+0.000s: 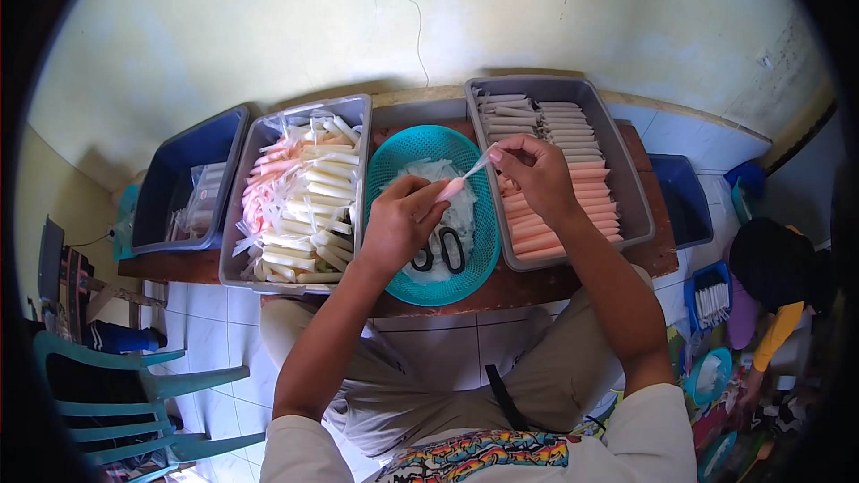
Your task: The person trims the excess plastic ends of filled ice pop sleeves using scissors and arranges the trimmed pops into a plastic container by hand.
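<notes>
Shirt (483, 458) cut off below; left hand (401, 222) pinches half-hidden pink tube (452, 189), right hand (537, 177) its clear tail (478, 166).

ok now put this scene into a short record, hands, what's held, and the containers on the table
left hand: gripping a pink tube
right hand: pinching its clear plastic end
left grey tray: pale yellow and pink tubes
teal basket: clear plastic, black loop handles
right grey tray: whitish and peach rows

between forearms (324, 340): open | ahead: pink bag (452, 188) | flanks: left tub (236, 259), right tub (633, 215)
</notes>
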{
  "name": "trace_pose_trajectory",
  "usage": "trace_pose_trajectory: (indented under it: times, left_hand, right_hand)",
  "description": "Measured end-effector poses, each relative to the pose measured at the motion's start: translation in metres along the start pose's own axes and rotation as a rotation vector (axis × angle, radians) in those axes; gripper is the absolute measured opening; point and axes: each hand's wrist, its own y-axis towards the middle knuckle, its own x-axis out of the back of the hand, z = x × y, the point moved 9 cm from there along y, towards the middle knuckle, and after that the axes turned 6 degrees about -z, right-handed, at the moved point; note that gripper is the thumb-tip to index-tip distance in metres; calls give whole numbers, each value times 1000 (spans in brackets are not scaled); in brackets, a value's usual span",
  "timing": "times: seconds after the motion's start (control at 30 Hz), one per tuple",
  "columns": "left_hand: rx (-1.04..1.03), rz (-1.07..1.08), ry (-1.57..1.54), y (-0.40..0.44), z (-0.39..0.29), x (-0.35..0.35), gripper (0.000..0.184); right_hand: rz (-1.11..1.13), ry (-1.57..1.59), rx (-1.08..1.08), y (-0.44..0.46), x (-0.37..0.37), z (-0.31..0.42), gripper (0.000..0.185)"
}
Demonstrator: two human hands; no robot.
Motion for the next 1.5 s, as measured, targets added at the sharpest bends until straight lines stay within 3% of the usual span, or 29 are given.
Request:
trace_pose_trajectory:
  times: [0.3,0.93,1.03,1.1,1.23,1.33,1.5]
  left_hand:
    - [86,-37,-12,-7,12,18,39]
    - [142,-238,-31,-11,41,51,37]
    - [150,-259,-17,-11,44,54,35]
    - [152,-271,-29,-12,46,54,35]
    - [163,-257,8,-12,48,50,34]
    - [149,-275,9,-13,48,51,33]
    - [141,-273,34,-16,50,50,33]
  right_hand:
    - [19,-54,122,4,-17,6,24]
    - [189,-164,-59,-18,-54,1,37]
    - [293,-315,-143,-38,-75,-8,37]
    - [312,-633,199,-46,-92,-13,43]
    - [375,-771,189,-58,-119,-46,41]
    - [385,-903,216,-64,-134,-68,52]
    - [402,-963,44,-68,-146,-85,67]
